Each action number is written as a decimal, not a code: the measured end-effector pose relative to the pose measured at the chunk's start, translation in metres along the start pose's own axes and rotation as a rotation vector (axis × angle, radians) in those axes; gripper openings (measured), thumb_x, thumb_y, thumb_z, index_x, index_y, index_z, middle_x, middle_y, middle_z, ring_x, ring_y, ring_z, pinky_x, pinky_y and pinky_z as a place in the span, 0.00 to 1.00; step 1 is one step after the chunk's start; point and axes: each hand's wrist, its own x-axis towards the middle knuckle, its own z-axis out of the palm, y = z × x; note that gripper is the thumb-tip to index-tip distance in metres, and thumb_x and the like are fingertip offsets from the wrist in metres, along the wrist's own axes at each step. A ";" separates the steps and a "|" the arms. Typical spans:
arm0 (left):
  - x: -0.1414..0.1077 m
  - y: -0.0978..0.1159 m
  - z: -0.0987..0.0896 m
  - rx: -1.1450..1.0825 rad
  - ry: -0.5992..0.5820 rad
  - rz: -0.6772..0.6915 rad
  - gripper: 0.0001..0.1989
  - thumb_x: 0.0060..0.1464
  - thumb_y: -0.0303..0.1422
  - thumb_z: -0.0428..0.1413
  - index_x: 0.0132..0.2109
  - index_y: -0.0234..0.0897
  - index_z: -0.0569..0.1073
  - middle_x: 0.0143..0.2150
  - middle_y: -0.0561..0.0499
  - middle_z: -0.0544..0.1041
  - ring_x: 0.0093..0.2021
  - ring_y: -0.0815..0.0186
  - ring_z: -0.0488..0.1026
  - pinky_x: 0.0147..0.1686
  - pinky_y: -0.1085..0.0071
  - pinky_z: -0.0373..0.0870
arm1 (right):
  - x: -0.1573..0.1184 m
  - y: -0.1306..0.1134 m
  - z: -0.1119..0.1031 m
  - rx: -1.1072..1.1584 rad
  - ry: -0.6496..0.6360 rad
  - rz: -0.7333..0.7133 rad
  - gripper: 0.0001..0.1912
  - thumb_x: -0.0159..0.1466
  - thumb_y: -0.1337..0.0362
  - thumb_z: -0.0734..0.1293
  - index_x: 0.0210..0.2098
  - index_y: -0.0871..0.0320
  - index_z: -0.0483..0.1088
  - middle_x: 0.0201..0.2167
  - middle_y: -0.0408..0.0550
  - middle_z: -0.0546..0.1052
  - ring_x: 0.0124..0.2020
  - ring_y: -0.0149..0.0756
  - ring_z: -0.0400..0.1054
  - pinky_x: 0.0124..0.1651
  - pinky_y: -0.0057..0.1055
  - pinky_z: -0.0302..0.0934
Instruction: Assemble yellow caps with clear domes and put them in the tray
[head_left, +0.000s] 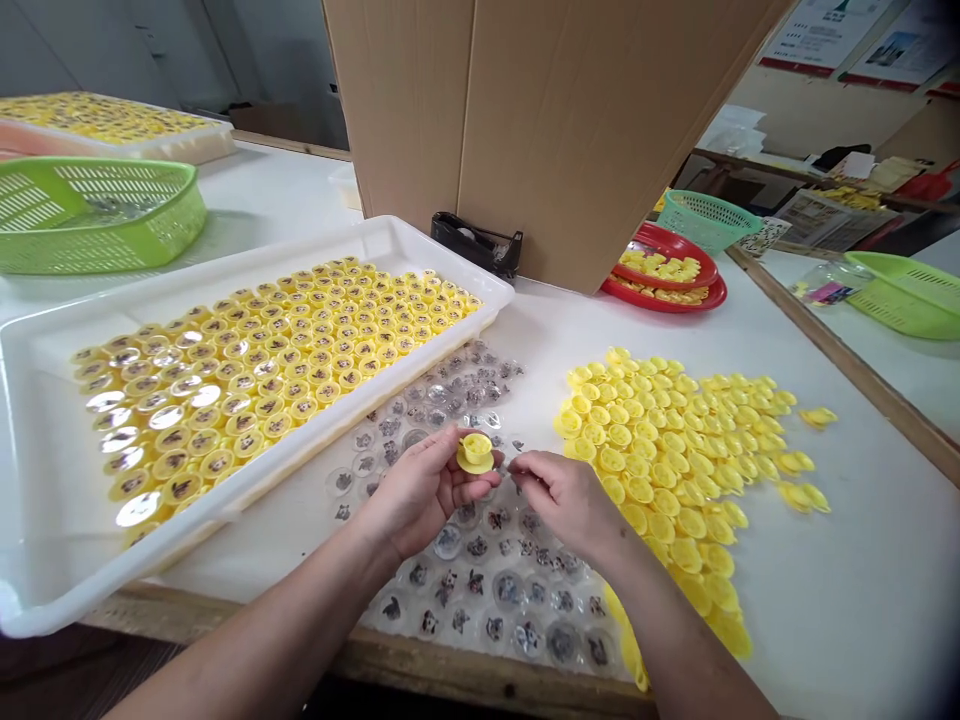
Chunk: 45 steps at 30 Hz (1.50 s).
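Note:
My left hand (427,487) holds a small yellow cup-shaped piece (476,453) between thumb and fingers, above the middle of the table. Just right of it, my right hand (566,497) has its thumb and forefinger pinched together; whatever is between the tips is too small to make out. Clear round discs with small printed pictures (508,590) lie spread on the table under and around both hands. To the right sits a wide group of yellow pieces (637,440). A white tray (45,400) at the left holds rows of yellow cups with pictures inside.
A cardboard box (525,130) stands behind the tray, with a black tape dispenser (476,245) at its foot. Red plates (712,290) of yellow pieces and a teal basket (709,220) are at the back right. A green basket (150,225) sits at the left.

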 end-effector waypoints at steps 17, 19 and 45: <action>-0.003 -0.004 -0.005 0.218 -0.102 0.176 0.13 0.53 0.36 0.59 0.43 0.34 0.68 0.34 0.48 0.75 0.31 0.65 0.77 0.30 0.72 0.74 | -0.003 -0.001 0.001 0.270 0.172 0.097 0.07 0.64 0.60 0.61 0.32 0.55 0.69 0.24 0.40 0.71 0.22 0.30 0.66 0.27 0.27 0.61; -0.004 -0.006 -0.004 0.245 -0.108 0.172 0.14 0.52 0.38 0.60 0.42 0.35 0.68 0.34 0.49 0.75 0.30 0.66 0.77 0.30 0.73 0.73 | -0.003 -0.001 -0.001 0.313 0.137 0.174 0.09 0.64 0.58 0.60 0.32 0.54 0.66 0.21 0.38 0.70 0.18 0.28 0.64 0.23 0.26 0.59; 0.000 -0.019 0.001 0.065 -0.182 0.112 0.11 0.52 0.33 0.61 0.41 0.32 0.72 0.32 0.50 0.75 0.29 0.71 0.74 0.31 0.76 0.74 | -0.012 -0.031 -0.002 -0.112 0.401 -0.470 0.16 0.63 0.75 0.61 0.50 0.62 0.68 0.45 0.55 0.76 0.47 0.36 0.70 0.50 0.32 0.69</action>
